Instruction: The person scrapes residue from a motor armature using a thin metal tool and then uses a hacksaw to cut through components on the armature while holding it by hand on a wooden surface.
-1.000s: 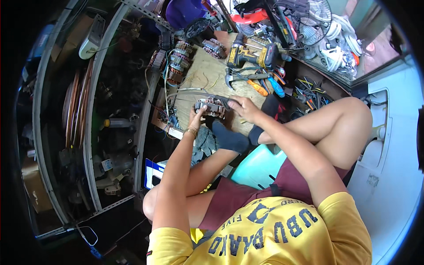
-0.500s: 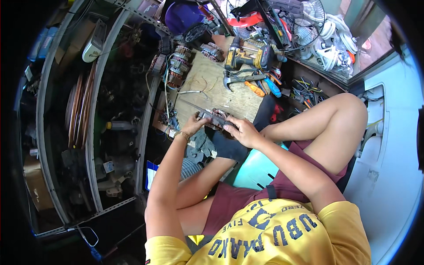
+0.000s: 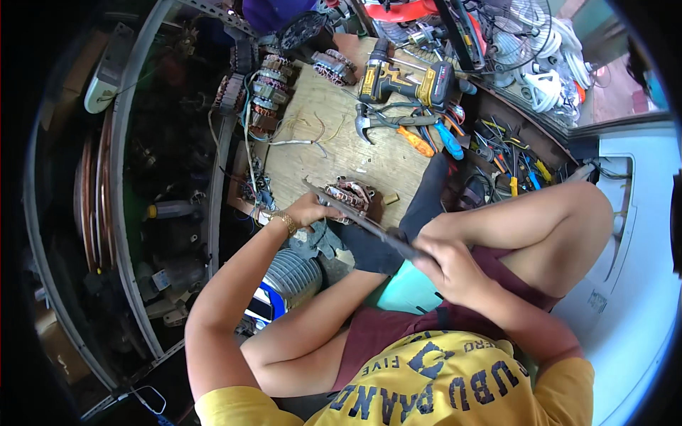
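Note:
My right hand point(image 3: 455, 268) is closed around the dark handle of a long, narrow, flat tool point(image 3: 362, 221) that looks like a file. Its blade slants up and left across the near side of a motor stator point(image 3: 348, 193) with copper windings. My left hand point(image 3: 311, 211) has its fingers curled at the stator's left edge, the thumb against it, steadying it; the blade partly hides the contact. The stator rests at the near edge of a wooden board point(image 3: 298, 174), close to my feet.
On the board lie a cordless drill point(image 3: 405, 84), a hammer point(image 3: 387, 122), orange and blue-handled tools point(image 3: 447, 140), and loose wires point(image 3: 302, 142). More stators point(image 3: 268, 96) stand at far left. A tool tray point(image 3: 518, 153) is at right, a ribbed grey motor housing point(image 3: 295, 275) near my left leg.
My right hand has drawn back toward the lower right with the file-like tool, away from the stator. My left hand stays beside the stator. The whole view has shifted slightly.

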`<state>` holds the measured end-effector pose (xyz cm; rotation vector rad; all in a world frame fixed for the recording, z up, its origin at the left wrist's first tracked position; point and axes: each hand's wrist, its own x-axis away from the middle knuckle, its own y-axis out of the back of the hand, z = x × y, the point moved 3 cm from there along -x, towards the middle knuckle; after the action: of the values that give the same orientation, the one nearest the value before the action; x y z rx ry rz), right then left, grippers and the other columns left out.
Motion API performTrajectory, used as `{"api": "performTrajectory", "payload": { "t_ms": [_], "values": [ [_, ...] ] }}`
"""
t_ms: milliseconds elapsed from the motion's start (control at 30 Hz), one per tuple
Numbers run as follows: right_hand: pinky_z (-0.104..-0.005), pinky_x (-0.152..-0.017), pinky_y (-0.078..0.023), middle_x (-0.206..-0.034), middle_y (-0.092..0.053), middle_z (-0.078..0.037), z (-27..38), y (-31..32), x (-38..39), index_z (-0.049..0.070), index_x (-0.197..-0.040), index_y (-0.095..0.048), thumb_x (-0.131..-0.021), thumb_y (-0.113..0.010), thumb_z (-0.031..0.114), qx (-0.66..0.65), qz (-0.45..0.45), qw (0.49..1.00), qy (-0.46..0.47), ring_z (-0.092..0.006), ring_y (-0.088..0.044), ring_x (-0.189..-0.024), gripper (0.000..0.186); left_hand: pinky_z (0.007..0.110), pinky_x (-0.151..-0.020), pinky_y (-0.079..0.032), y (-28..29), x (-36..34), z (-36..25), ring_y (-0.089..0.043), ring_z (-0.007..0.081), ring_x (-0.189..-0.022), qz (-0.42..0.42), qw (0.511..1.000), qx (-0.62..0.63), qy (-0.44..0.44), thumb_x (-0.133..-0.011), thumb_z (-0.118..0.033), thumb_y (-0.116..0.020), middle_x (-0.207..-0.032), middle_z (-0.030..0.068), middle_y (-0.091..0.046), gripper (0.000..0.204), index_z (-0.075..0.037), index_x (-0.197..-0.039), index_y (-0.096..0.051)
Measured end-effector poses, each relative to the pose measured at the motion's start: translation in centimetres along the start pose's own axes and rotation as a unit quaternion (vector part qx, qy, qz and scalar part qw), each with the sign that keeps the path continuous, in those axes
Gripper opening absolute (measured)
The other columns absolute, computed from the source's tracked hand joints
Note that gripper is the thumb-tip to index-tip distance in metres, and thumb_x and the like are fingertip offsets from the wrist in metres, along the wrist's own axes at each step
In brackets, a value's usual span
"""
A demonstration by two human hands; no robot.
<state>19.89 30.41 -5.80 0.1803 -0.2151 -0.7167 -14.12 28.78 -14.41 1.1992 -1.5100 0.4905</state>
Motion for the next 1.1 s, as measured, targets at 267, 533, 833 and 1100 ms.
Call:
{"api": "performTrajectory", "payload": {
  "t_ms": [267, 533, 833, 1100],
  "values": [
    [-0.0488, -0.063, -0.053, -0.084, -0.069, -0.019, -3.2, -7.3, -9.5, 0.008, -0.112, -0.067, -0.092, -0.072, 0.032, 0.052, -0.043, 0.995, 0.077, -0.0409, -0.068, -0.075, 0.031, 0.038, -0.097, -0.051, 1.7, -1.4, 1.5, -0.062, 0.0264, -0.111, -0.009, 0.997, -0.043, -0.059, -0.069, -0.055, -0.088, -0.122, 0.0224, -0.065, 0.104, 0.016, -0.134, -0.046],
    [-0.0459, -0.063, -0.050, -0.081, -0.066, -0.016, 1.4, 1.5, -3.1, 0.005, -0.102, -0.066, -0.086, -0.077, 0.019, 0.037, 0.067, 0.997, 0.021, -0.0365, -0.065, -0.070, 0.025, 0.038, -0.104, -0.047, 0.6, 0.2, -0.1, -0.060, 0.0306, -0.119, 0.003, 0.994, 0.029, -0.104, -0.065, -0.055, -0.091, -0.127, 0.0283, -0.062, 0.109, 0.021, -0.130, -0.047],
    [-0.0500, -0.060, -0.051, -0.076, -0.066, -0.017, -3.7, -6.2, -10.9, 0.010, -0.104, -0.064, -0.092, -0.070, 0.034, 0.011, -0.023, 0.999, 0.031, -0.0402, -0.067, -0.070, 0.028, 0.037, -0.096, -0.052, 1.4, -2.8, 2.6, -0.067, 0.0262, -0.104, 0.100, 0.994, 0.015, -0.048, -0.071, -0.052, -0.089, -0.115, 0.0221, -0.070, 0.099, 0.021, -0.127, -0.053],
    [-0.0447, -0.062, -0.054, -0.085, -0.067, -0.015, 0.9, 2.3, -2.3, 0.007, -0.106, -0.069, -0.084, -0.079, 0.026, 0.071, 0.100, 0.992, 0.021, -0.0350, -0.068, -0.073, 0.031, 0.034, -0.102, -0.049, 0.0, -0.3, 0.4, -0.066, 0.0232, -0.110, 0.058, 0.986, 0.109, -0.108, -0.076, -0.039, -0.088, -0.124, 0.0162, -0.070, 0.077, 0.008, -0.130, -0.060]
  ]
}}
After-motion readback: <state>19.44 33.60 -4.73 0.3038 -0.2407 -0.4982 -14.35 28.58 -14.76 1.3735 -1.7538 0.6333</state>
